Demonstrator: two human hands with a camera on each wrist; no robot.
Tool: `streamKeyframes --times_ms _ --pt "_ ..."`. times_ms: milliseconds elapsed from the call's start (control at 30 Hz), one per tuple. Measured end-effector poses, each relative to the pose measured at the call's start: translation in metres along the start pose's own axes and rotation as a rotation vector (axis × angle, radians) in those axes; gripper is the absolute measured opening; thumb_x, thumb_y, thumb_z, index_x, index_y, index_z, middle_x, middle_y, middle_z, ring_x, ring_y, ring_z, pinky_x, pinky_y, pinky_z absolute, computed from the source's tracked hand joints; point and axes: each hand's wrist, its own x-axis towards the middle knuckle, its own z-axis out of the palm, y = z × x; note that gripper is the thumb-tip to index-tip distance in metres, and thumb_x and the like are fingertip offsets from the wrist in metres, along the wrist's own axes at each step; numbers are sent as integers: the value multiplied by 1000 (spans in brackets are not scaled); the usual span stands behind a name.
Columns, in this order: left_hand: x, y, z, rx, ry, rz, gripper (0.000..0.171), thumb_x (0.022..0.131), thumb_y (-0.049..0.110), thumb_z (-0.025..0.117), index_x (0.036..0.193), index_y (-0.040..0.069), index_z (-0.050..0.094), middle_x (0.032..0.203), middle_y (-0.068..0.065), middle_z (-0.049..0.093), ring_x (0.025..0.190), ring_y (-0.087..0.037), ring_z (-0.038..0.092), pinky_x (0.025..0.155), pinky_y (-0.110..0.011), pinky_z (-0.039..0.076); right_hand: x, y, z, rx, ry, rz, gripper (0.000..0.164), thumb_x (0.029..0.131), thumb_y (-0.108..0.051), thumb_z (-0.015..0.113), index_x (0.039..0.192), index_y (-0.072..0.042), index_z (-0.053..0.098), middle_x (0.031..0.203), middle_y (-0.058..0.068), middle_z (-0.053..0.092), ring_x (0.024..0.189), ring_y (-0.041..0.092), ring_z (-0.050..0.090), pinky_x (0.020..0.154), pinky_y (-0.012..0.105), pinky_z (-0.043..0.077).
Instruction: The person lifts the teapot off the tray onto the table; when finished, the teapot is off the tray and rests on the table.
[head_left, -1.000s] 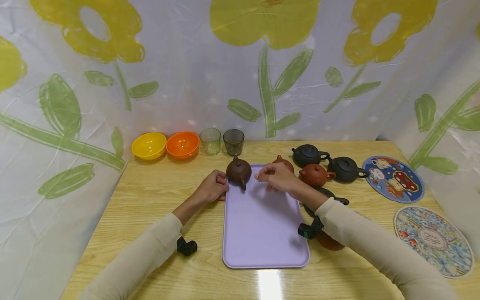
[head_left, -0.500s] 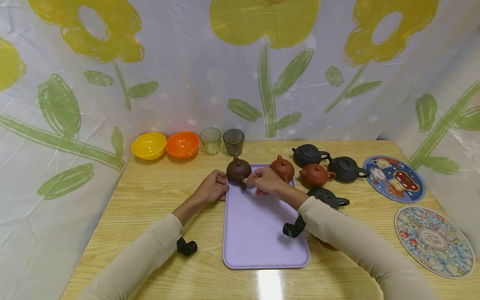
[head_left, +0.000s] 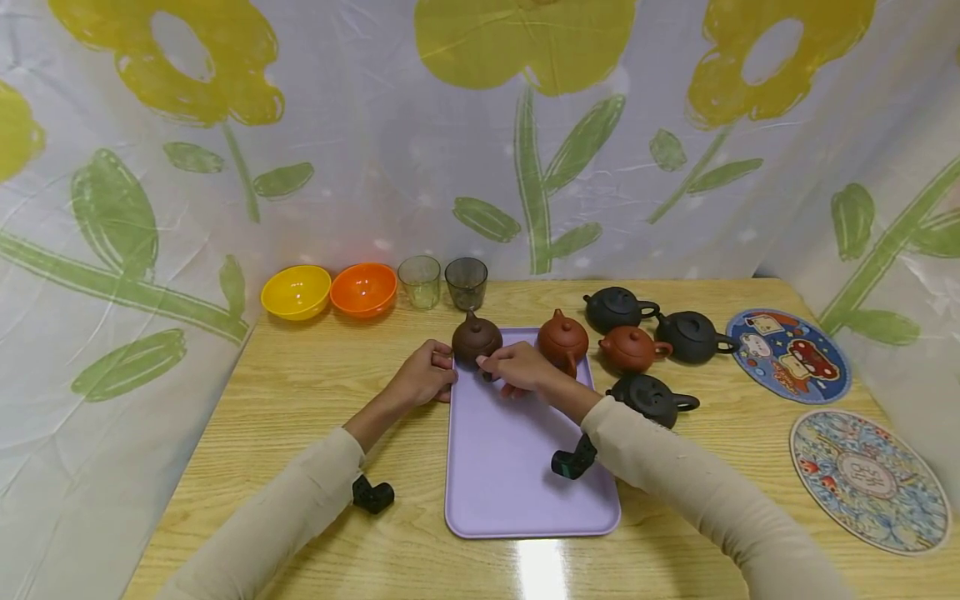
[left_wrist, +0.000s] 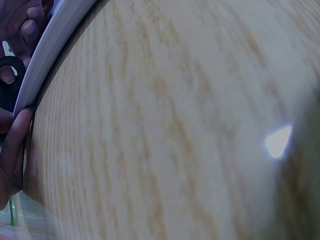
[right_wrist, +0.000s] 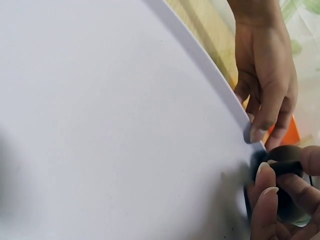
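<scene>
My right hand (head_left: pixel 517 367) pinches the handle of a dark brown teapot (head_left: pixel 477 337), which stands at the far left corner of a lilac tray (head_left: pixel 525 500). In the right wrist view the teapot's handle (right_wrist: pixel 287 168) lies between thumb and fingers. At the tray's left edge my left hand (head_left: pixel 422 373) grips the rim, thumb on top, as the right wrist view shows. A reddish-brown teapot (head_left: pixel 562 340) sits at the tray's far right corner, its handle toward me.
Right of the tray stand a reddish teapot (head_left: pixel 630 348) and black teapots (head_left: pixel 651 400), several in all. Two round mats (head_left: pixel 870 482) lie farther right. Along the back left are a yellow bowl (head_left: pixel 296 293), an orange bowl (head_left: pixel 363 292) and two glasses (head_left: pixel 467 285).
My right hand has moved left from the reddish-brown teapot to the dark brown teapot and taken its handle. The left hand has stayed at the tray's edge.
</scene>
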Motion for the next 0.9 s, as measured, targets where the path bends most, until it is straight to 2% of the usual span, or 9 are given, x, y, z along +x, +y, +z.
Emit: streamKeyframes --times_ms 200,467,900 --pt "0 0 0 18 6 -1 44 93 2 61 133 0 44 114 -15 50 80 -18 59 62 -31 62 1 -1 3 22 8 10 38 100 -43 58 105 -8 75 102 8 67 61 16 63 52 25 50" --pt "0 0 1 19 10 1 43 93 1 61 133 0 45 114 -16 51 81 -18 59 63 -31 62 0 -5 3 59 3 12 44 102 -41 55 98 -1 73 95 5 66 59 14 63 52 26 50" --pt "1 -1 0 33 10 3 43 93 1 61 133 0 46 115 -17 51 76 -18 59 63 -32 63 -2 -8 -4 108 -19 6 38 103 -31 57 99 4 70 86 8 64 66 14 66 59 27 55"
